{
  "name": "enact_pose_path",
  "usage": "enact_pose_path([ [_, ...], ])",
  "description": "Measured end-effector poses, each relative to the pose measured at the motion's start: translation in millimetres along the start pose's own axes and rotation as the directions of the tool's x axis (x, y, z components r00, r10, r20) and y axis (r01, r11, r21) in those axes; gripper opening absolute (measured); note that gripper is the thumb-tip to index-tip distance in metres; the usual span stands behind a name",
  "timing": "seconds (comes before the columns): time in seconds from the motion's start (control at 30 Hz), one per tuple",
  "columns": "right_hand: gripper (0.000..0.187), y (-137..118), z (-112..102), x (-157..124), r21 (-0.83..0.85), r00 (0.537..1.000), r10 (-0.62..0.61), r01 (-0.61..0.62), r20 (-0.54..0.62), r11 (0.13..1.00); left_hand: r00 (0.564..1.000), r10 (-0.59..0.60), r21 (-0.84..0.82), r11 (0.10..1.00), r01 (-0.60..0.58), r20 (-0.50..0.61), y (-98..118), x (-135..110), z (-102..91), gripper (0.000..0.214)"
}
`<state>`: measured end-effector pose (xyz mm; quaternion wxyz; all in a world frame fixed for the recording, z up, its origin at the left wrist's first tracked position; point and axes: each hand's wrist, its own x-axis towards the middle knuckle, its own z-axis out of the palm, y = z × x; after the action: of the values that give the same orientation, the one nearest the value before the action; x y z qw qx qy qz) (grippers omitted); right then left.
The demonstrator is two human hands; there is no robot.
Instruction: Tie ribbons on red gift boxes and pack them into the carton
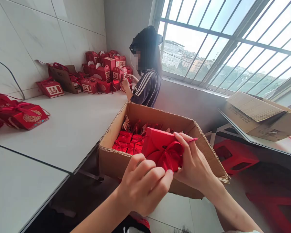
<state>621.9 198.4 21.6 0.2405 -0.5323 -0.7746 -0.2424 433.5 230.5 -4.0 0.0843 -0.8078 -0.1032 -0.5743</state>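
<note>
I hold a red gift box [157,142] with a red ribbon bow [169,157] above an open cardboard carton [111,158]. My left hand [143,184] is closed, its fingertips pinching the bow from below. My right hand [192,161] grips the box's right side, fingers curled on the ribbon, and a thin red cord end [192,140] sticks out past its index finger. Inside the carton lie several more red boxes [128,142] with ribbons.
A white table [70,126] runs along the left, with red gift boxes [26,116] near me and a heap of them [102,72] at the far end, where another person [146,71] works. A second carton [259,118] sits at right, red stools [232,155] below.
</note>
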Motion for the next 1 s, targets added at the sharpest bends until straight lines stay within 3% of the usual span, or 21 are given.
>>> enact_pose_path([
  [0.1, 0.079, -1, -1, -2, 0.019, 1.0, 0.023, -0.023, 0.016, 1.0, 0.999, -0.044, -0.023, 0.999, 0.044, -0.007, -3, 3, 1.0, 0.02],
  [0.17, 0.085, -2, -3, -3, 0.083, 0.995, 0.072, -0.078, 0.072, 0.994, 0.987, -0.162, -0.036, 0.986, 0.161, -0.01, -15, 11, 3.5, 0.01],
  [0.27, 0.085, 2, -6, -6, 0.285, 0.944, 0.224, -0.291, 0.243, 0.914, 0.906, -0.42, 0.046, 0.907, 0.418, 0.05, -48, 24, 10.6, 0.006],
  [0.33, 0.073, 14, -5, -9, 0.478, 0.863, 0.301, -0.481, 0.405, 0.735, 0.824, -0.549, 0.128, 0.835, 0.535, 0.14, -67, 26, 16.5, 0.009],
  [0.4, 0.058, 31, -1, -15, 0.628, 0.768, 0.332, -0.64, 0.548, 0.442, 0.774, -0.602, 0.15, 0.799, 0.583, 0.196, -74, 19, 22.4, 0.01],
  [0.5, 0.052, 57, 6, -26, 0.699, 0.627, 0.474, -0.714, 0.619, 0.031, 0.807, -0.519, 0.104, 0.853, 0.512, 0.282, -62, -5, 32.3, 0.016],
  [0.57, 0.056, 68, 7, -32, 0.728, 0.545, 0.592, -0.678, 0.593, -0.105, 0.811, -0.414, 0.09, 0.905, 0.416, 0.413, -48, -24, 40.0, 0.016],
  [0.63, 0.06, 71, 5, -35, 0.734, 0.52, 0.615, -0.664, 0.593, -0.146, 0.758, -0.34, 0.14, 0.938, 0.318, 0.557, -38, -40, 47.1, 0.018],
  [0.73, 0.067, 66, 1, -38, 0.708, 0.546, 0.552, -0.696, 0.631, -0.121, 0.682, -0.307, 0.222, 0.952, 0.213, 0.664, -32, -54, 53.7, 0.021],
  [0.87, 0.071, 61, 1, -43, 0.712, 0.573, 0.51, -0.692, 0.641, -0.119, 0.704, -0.284, 0.198, 0.959, 0.203, 0.65, -36, -58, 54.4, 0.018],
  [1.0, 0.068, 61, 7, -45, 0.71, 0.569, 0.497, -0.688, 0.655, -0.148, 0.738, -0.262, 0.182, 0.965, 0.19, 0.622, -36, -61, 53.2, 0.016],
])
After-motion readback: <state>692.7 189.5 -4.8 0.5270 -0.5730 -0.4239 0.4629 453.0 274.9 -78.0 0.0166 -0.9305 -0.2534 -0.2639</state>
